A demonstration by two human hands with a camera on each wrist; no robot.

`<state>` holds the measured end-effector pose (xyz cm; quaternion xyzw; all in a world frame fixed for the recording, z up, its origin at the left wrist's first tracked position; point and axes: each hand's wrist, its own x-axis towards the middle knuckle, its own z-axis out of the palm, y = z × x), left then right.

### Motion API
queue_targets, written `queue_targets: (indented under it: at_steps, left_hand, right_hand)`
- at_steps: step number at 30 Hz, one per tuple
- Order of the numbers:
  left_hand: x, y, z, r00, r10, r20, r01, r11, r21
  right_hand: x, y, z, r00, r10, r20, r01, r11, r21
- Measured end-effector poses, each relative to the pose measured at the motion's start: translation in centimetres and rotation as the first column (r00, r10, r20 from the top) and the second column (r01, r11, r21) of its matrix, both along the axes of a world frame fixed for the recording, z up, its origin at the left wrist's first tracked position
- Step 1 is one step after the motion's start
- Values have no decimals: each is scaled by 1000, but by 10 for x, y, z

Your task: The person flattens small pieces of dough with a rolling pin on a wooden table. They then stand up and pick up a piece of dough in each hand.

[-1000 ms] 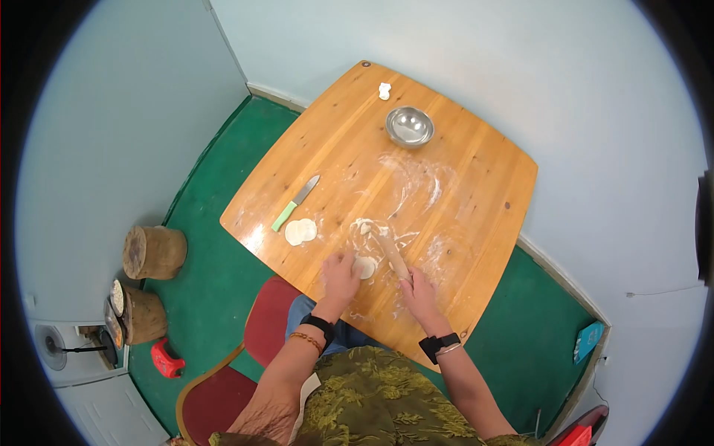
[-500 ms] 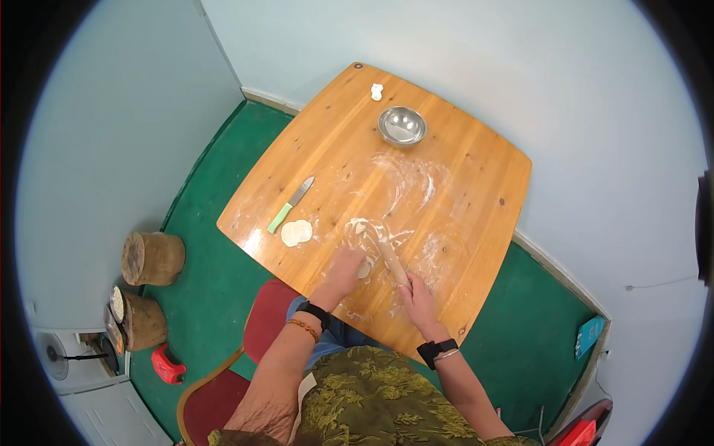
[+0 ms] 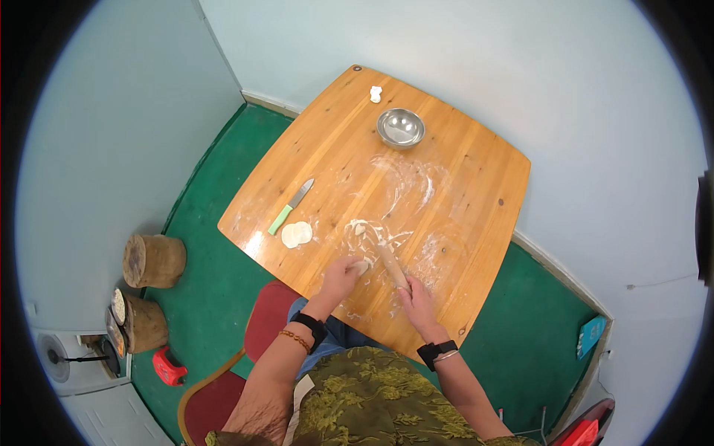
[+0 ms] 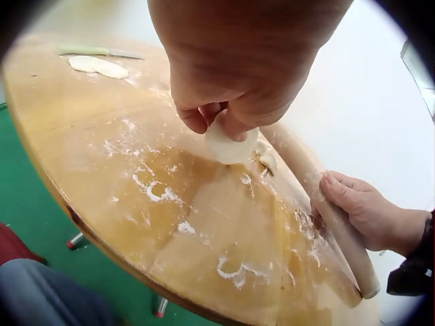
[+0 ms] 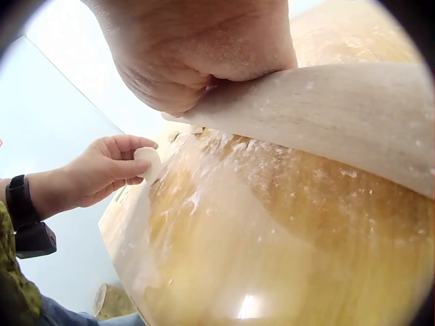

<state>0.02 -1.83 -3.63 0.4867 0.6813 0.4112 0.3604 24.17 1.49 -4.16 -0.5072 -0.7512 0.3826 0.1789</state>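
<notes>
My left hand (image 3: 341,275) pinches a small round dough wrapper (image 4: 228,144) between thumb and fingers, the disc tilted up over the floury table. In the right wrist view, the wrapper (image 5: 148,163) shows at the left hand's fingertips. My right hand (image 3: 419,297) grips the near end of a wooden rolling pin (image 3: 393,266), which slants away to the right of the left hand. A small dough lump (image 3: 360,230) lies in flour beyond the left hand. Two flat dough wrappers (image 3: 297,234) overlap on the table at the left, beside the green-handled knife (image 3: 280,220).
The wooden table (image 3: 476,167) is dusted with flour in patches. A metal bowl (image 3: 400,128) stands toward its far side, with a crumpled white item (image 3: 375,94) behind it. A red chair (image 3: 269,316) is at the near left edge, and wooden stumps (image 3: 154,260) stand on the green floor.
My left hand has reached over the dough wrapper that lay flat on the table and picked up its edge, tilting it. The right hand keeps the rolling pin nearly in place.
</notes>
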Motion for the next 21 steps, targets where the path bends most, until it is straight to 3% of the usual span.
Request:
queue_targets:
  at_steps: [2, 5, 8, 11, 14, 17, 21]
  left_hand:
    - [7, 11, 6, 892, 242, 381, -212, 970, -119]
    - [8, 29, 1, 742, 334, 582, -151, 928, -340]
    - [10, 36, -15, 963, 229, 145, -185, 946, -267]
    - [21, 30, -3, 895, 309, -322, -322, 947, 12]
    - [8, 22, 9, 867, -67, -493, 49, 998, -49]
    - [14, 11, 10, 759, -277, -589, 243, 960, -139]
    - [17, -4, 17, 633, -351, -691, 318, 931, -181]
  right_hand:
    - [0, -1, 0, 1000, -16, -24, 15, 999, -39]
    - [-1, 0, 4, 1000, -3, 29, 4, 999, -39]
    - [0, 0, 2, 1000, -13, 10, 13, 999, -43]
    - [2, 1, 3, 1000, -18, 17, 19, 999, -31]
    - [0, 2, 5, 999, -33, -14, 32, 998, -51]
    - [-1, 0, 4, 1000, -14, 25, 14, 999, 32]
    - [0, 1, -1, 1000, -6, -7, 6, 993, 115]
